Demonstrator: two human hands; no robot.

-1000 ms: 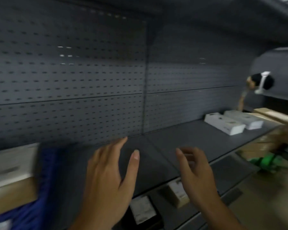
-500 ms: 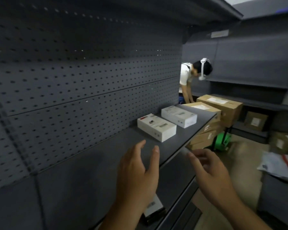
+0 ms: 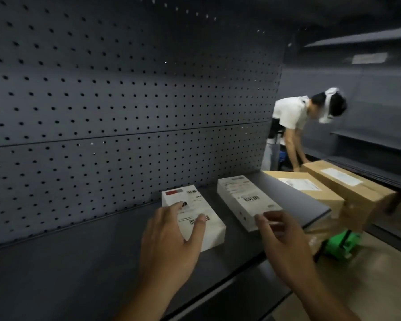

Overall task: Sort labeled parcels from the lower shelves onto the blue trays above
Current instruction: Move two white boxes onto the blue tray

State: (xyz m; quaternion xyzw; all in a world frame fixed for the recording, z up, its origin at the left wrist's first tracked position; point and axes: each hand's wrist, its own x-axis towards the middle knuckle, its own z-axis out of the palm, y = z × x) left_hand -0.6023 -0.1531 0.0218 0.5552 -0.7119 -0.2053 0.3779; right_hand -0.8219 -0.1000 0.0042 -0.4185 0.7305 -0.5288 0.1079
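Left hand (image 3: 169, 242) has advanced over the barcode-labelled white box (image 3: 195, 202) — print illegible.

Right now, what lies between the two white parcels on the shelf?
Only a bare strip of dark shelf separates the left white parcel and the right white parcel, seen in the head view.

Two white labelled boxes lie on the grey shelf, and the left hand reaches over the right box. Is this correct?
Not quite: the head view shows the left hand over the left box, the one with a red patch on its label. The right box lies beside it, both on the grey shelf.
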